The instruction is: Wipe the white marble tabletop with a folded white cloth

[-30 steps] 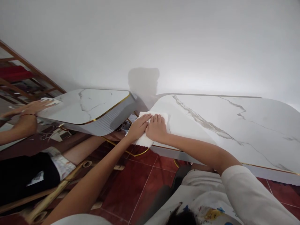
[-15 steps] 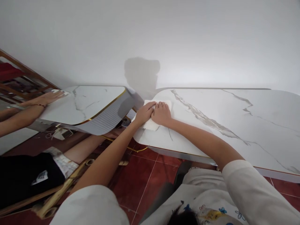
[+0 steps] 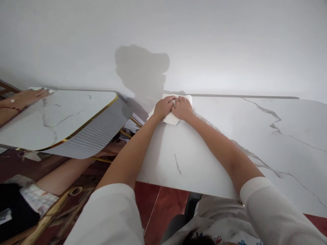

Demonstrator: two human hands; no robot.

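A white paper towel [image 3: 171, 117] lies spread near the back left corner of the marble-patterned tabletop [image 3: 194, 149]. My left hand [image 3: 163, 107] presses down on its left part, fingers together and slightly bent over it. Right beside it, my right hand [image 3: 183, 108] bears on the same towel, fingers also close together, the two hands touching at the fingertips. Both arms reach forward, nearly straight. Much of the towel is hidden beneath my hands.
A second marble-patterned top [image 3: 68, 112] with a gold edge and ribbed grey side stands to the left. Another person's hand [image 3: 35, 97] rests on a white cloth there. Behind is a white wall [image 3: 217, 47]; below, red floor tiles [image 3: 158, 204] and a wooden chair [image 3: 51, 214].
Both my hands and the towel have moved away from me, toward the tabletop's back edge. My view has shifted to the right, so the left-hand top sits farther left.
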